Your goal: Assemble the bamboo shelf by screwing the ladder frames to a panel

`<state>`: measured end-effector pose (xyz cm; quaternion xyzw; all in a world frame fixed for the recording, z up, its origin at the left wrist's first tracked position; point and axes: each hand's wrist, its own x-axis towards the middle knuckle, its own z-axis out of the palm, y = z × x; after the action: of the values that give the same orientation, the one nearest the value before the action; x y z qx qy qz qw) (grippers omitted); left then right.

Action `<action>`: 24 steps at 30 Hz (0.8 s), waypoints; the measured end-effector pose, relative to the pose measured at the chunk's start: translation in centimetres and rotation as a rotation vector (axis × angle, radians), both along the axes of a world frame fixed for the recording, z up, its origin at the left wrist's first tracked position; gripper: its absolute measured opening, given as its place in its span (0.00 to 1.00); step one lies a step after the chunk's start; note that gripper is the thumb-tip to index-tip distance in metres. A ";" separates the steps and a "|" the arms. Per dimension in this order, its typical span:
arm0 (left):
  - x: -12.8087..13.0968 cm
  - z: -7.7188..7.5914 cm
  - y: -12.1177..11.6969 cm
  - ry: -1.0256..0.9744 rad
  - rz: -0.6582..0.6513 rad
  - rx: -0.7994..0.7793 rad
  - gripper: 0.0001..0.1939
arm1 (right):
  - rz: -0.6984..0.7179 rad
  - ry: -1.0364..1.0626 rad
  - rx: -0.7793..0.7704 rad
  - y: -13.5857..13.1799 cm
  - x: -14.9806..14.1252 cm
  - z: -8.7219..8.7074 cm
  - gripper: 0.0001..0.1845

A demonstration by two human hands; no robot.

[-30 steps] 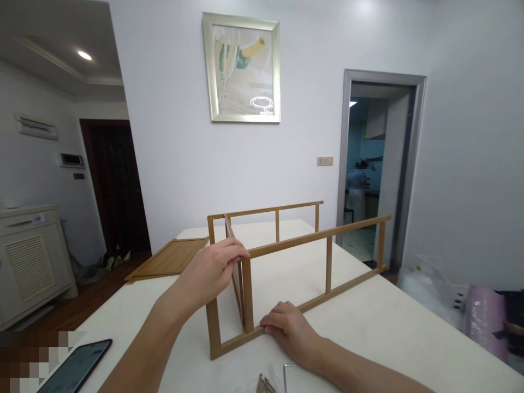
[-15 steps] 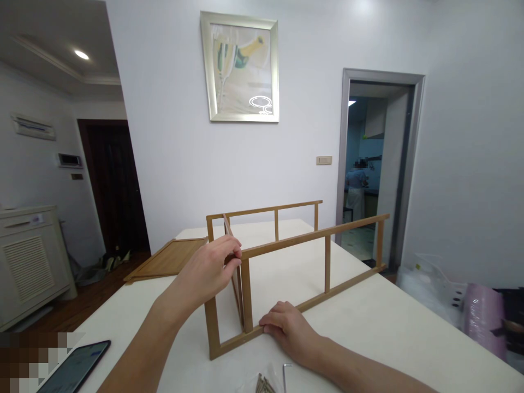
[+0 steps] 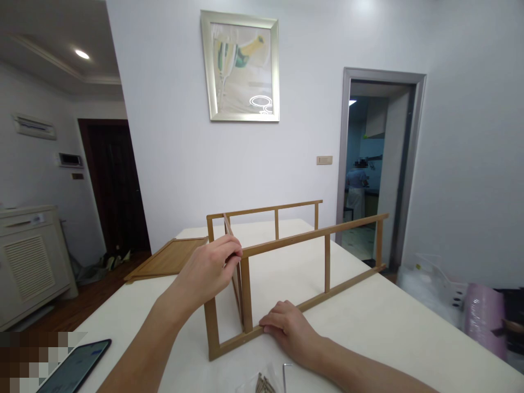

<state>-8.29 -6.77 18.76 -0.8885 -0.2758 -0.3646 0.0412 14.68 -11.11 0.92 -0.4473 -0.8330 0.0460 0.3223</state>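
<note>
A wooden shelf frame (image 3: 327,264) stands on edge across the white table (image 3: 413,327), its two ladder-like sides joined by a panel near the left end. My left hand (image 3: 215,262) is closed on the near side's upper rail by that panel; the fingertips are partly hidden. Lower down, my right hand (image 3: 289,327) grips the bottom rail of the same side, thumb and fingers pressed together on it. In front of the hands lie a clear bag of screws (image 3: 265,383) and an L-shaped hex key (image 3: 285,376).
Flat wooden panels (image 3: 170,259) lie at the table's far left. A phone (image 3: 76,367) rests at the near left. Plastic-wrapped items (image 3: 485,319) stand beyond the right edge. A person (image 3: 355,188) stands in the room behind the doorway.
</note>
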 end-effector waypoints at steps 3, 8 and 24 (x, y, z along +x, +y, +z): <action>0.0 0.0 0.0 0.006 -0.007 0.026 0.09 | -0.010 0.000 0.017 0.1 0.0 -0.1 0.09; 0.0 0.2 -0.2 0.022 -0.018 0.033 0.11 | 0.000 -0.012 0.016 0.1 0.0 0.0 0.09; 0.1 0.3 -0.6 0.011 -0.038 -0.066 0.15 | -0.031 -0.012 -0.057 0.0 -0.1 0.3 0.10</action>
<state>-8.24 -7.40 19.08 -0.8965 -0.2704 -0.3510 0.0066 14.62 -11.12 1.23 -0.4692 -0.8264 0.0620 0.3051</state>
